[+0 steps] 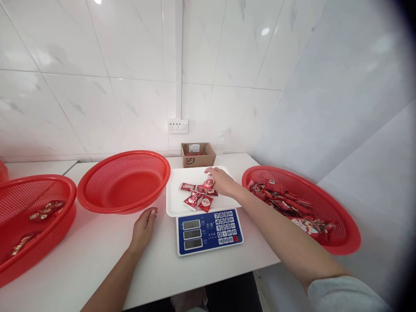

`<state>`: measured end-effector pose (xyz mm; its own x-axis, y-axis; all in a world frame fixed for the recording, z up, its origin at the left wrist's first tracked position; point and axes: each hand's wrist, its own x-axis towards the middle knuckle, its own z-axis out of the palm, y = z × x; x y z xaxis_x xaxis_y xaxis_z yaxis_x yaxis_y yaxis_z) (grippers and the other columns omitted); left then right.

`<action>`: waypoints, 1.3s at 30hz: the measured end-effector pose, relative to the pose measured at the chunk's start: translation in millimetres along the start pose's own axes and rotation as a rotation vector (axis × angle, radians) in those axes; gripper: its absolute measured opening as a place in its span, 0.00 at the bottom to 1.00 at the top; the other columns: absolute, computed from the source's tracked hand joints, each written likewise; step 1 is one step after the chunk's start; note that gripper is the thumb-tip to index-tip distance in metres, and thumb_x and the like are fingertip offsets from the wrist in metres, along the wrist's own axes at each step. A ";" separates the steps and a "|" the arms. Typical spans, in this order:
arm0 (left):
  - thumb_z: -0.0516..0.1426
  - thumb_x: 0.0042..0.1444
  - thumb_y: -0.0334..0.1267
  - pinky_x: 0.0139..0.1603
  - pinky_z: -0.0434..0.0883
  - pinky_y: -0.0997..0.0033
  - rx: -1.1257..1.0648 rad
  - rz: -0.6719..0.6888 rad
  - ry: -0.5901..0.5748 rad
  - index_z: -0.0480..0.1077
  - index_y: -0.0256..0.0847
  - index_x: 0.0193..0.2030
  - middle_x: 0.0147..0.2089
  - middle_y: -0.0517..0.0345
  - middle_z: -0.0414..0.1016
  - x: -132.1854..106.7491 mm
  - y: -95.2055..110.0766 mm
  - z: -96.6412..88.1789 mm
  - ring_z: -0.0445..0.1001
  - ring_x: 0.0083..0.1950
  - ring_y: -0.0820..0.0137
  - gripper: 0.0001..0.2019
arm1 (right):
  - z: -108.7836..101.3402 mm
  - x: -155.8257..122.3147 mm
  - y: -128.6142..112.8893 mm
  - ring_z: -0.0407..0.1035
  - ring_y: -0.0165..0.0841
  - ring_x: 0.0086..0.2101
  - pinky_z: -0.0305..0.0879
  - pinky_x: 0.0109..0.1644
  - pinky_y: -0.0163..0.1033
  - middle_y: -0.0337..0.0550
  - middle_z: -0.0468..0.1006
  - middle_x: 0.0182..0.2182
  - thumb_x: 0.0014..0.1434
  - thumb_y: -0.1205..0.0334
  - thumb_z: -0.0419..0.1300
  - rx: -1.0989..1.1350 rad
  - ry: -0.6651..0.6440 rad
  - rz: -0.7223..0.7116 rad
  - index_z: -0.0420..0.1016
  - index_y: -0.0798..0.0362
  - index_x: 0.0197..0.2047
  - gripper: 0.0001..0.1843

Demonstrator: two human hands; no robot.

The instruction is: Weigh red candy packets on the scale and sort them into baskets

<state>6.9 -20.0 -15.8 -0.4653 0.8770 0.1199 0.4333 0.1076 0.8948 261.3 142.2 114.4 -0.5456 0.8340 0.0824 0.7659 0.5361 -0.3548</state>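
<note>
My right hand (220, 180) is over the white tray (175, 203) of a digital scale (209, 232). Its fingers are closed on a small red-and-white snack packet (209, 183), partly covered by the fingers. Below and left of it, several red snack packets (194, 199) lie loosely together on the tray. My left hand (144, 229) lies on the table, left of the scale and apart from it. Its fingers are loosely curled together, and nothing shows in them. The scale has a blue panel with number keys and three small displays.
A red basket (352, 236) of snack packets stands at the right. On the left are a bare red basket (85, 197) and another basket (69, 190) with a few packets. An open cardboard box (208, 161) sits behind the tray, near the tiled wall (139, 99).
</note>
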 end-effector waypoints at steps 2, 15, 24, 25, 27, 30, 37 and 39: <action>0.47 0.56 0.55 0.45 0.71 0.63 -0.001 -0.005 -0.002 0.69 0.39 0.45 0.45 0.48 0.75 -0.1 0.0 0.0 0.74 0.46 0.61 0.23 | -1.3 -4.8 1.7 0.56 0.40 0.56 0.56 0.54 0.42 0.50 0.65 0.55 0.47 0.80 0.51 -0.009 -0.058 -0.044 0.64 0.52 0.56 0.32; 0.45 0.56 0.55 0.46 0.70 0.62 0.007 -0.024 -0.011 0.68 0.39 0.45 0.46 0.47 0.74 -0.2 -1.8 0.8 0.74 0.45 0.62 0.24 | 29.2 -27.8 -37.5 0.32 0.49 0.64 0.29 0.62 0.61 0.37 0.45 0.66 0.61 0.40 0.36 -0.012 -0.266 -0.199 0.54 0.38 0.63 0.31; 0.46 0.57 0.53 0.46 0.71 0.62 0.027 0.079 0.048 0.69 0.40 0.43 0.43 0.48 0.75 -5.1 -1.1 -2.5 0.74 0.45 0.62 0.21 | -1.7 -50.8 -15.1 0.36 0.42 0.64 0.37 0.64 0.55 0.42 0.48 0.66 0.62 0.41 0.39 0.130 -0.005 -0.097 0.52 0.44 0.65 0.32; 0.46 0.57 0.51 0.47 0.70 0.62 0.062 0.141 0.056 0.70 0.41 0.42 0.42 0.49 0.75 -7.7 0.1 -4.3 0.73 0.45 0.62 0.19 | -5.4 -62.8 -6.9 0.38 0.41 0.64 0.39 0.64 0.53 0.42 0.50 0.65 0.62 0.43 0.39 0.141 0.063 -0.065 0.53 0.46 0.64 0.31; 0.48 0.57 0.46 0.48 0.69 0.61 0.168 0.332 0.086 0.71 0.42 0.41 0.41 0.49 0.76 -12.7 4.7 -8.1 0.73 0.45 0.62 0.15 | -8.8 -89.6 14.7 0.44 0.39 0.63 0.43 0.64 0.50 0.45 0.54 0.64 0.62 0.47 0.43 0.108 0.194 0.033 0.55 0.49 0.63 0.30; 0.50 0.57 0.40 0.53 0.65 0.59 0.323 0.601 0.186 0.72 0.44 0.41 0.41 0.49 0.76 -13.9 17.5 -13.2 0.72 0.47 0.61 0.12 | -3.6 -129.5 51.9 0.53 0.42 0.60 0.50 0.62 0.51 0.48 0.62 0.60 0.59 0.51 0.47 0.019 0.267 0.215 0.61 0.52 0.60 0.27; 0.48 0.58 0.36 0.60 0.55 0.52 0.609 0.594 0.293 0.74 0.45 0.41 0.46 0.49 0.74 30.5 39.9 -26.6 0.69 0.50 0.59 0.13 | 12.8 -173.8 89.2 0.70 0.46 0.47 0.68 0.45 0.48 0.46 0.75 0.50 0.59 0.48 0.43 -0.100 0.106 0.516 0.62 0.46 0.60 0.28; 0.46 0.58 0.36 0.58 0.57 0.51 0.655 0.559 0.289 0.74 0.45 0.39 0.47 0.48 0.74 44.5 39.5 -30.6 0.70 0.48 0.58 0.15 | 12.5 -173.4 86.0 0.73 0.47 0.42 0.69 0.39 0.49 0.46 0.77 0.46 0.60 0.48 0.41 -0.150 0.082 0.555 0.61 0.44 0.61 0.28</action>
<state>-20.3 8.9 38.0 -0.1922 0.7394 0.6452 0.9652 0.0237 0.2603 417.5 42.0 58.0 -0.0247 0.9997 -0.0047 0.9728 0.0229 -0.2304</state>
